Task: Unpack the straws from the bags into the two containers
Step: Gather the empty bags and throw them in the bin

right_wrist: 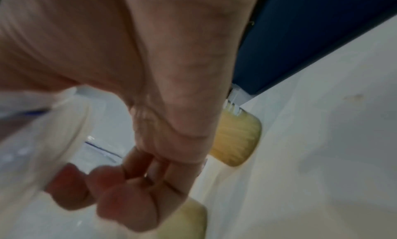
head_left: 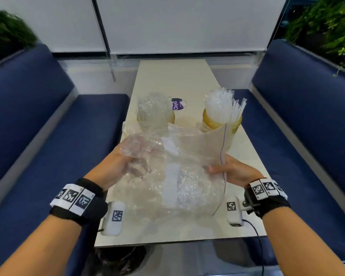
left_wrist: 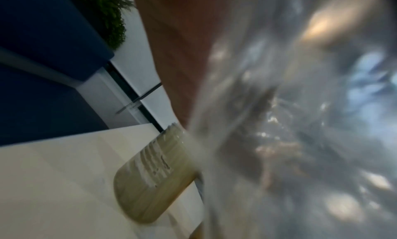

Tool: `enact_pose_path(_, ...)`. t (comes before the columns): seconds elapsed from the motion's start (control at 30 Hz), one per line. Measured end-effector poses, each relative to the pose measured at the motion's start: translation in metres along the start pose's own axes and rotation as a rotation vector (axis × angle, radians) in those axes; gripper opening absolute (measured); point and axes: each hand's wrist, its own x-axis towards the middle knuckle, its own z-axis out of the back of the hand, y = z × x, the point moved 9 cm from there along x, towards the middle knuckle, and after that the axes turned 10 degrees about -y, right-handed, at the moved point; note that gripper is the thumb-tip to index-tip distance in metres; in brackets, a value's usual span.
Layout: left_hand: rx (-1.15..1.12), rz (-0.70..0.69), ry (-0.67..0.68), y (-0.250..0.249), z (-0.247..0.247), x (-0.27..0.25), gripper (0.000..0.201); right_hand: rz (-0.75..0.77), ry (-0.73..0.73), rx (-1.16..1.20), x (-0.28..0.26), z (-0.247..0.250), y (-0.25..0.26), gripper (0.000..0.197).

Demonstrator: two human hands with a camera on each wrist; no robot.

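Two yellow-tinted jars stand side by side at mid-table. The left jar (head_left: 156, 116) (left_wrist: 154, 171) holds wrapped straws (head_left: 153, 104); the right jar (head_left: 221, 121) (right_wrist: 236, 140) is packed with tall clear-wrapped straws (head_left: 221, 104). In front of them I hold a crumpled clear plastic bag (head_left: 179, 176) (left_wrist: 300, 123) (right_wrist: 32, 140) above the table. My left hand (head_left: 139, 166) grips its left side, fingers showing through the film. My right hand (head_left: 217, 170) (right_wrist: 128, 191) pinches its right edge by a purple thread. No straws show inside the bag.
A purple label (head_left: 177, 104) lies between the jars at the back. The narrow beige table (head_left: 177, 76) runs between two blue benches (head_left: 48, 136) (head_left: 307, 126). Green plants sit behind both benches. A dark cable (head_left: 255, 232) hangs off the table's front right.
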Motion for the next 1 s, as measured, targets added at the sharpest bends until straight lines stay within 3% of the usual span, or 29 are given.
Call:
enact_pose_path(0.1,-0.025,-0.053,0.001,-0.01,0.01,-0.01,0.041,0.026,0.059,-0.023,0.001,-0.026,0.006,0.047)
enact_pose_path(0.27,0.022,-0.079,-0.03,-0.016,0.027,-0.018,0.034,0.002,0.161,0.144,-0.002,-0.059,0.009,0.048)
enact_pose_path(0.37,0.052,-0.088,-0.059,-0.019,0.036,-0.02,0.033,0.179,0.018,-0.003,0.005,-0.057,0.019,0.037)
enact_pose_path(0.47,0.032,0.017,-0.008,-0.01,0.038,-0.028,0.054,0.311,-0.133,0.009,0.006,-0.045,0.03,0.05)
enact_pose_path(0.5,0.043,0.041,0.0,-0.006,0.037,-0.031,0.049,0.333,-0.16,0.026,0.005,-0.04,0.032,0.055)
enact_pose_path(0.57,0.073,0.028,-0.046,0.0,0.041,-0.033,0.036,0.313,-0.176,0.108,0.003,-0.033,0.032,0.058)
enact_pose_path(0.67,0.04,-0.061,-0.132,-0.002,0.05,-0.033,0.036,0.233,-0.145,0.247,-0.002,-0.021,0.029,0.043)
enact_pose_path(0.77,-0.007,-0.09,-0.16,-0.006,0.051,-0.036,0.041,0.322,-0.155,0.001,-0.008,-0.012,0.039,0.026)
enact_pose_path(0.83,-0.013,-0.046,-0.155,-0.004,0.046,-0.038,0.023,0.454,-0.149,-0.098,-0.014,-0.011,0.055,0.023)
enact_pose_path(0.87,-0.029,-0.021,-0.152,-0.003,0.045,-0.039,0.019,0.513,-0.131,-0.104,-0.016,-0.011,0.062,0.029)
enact_pose_path(1.0,-0.207,0.135,-0.081,0.004,0.035,-0.041,0.046,0.605,-0.159,-0.192,-0.018,-0.005,0.064,0.064)
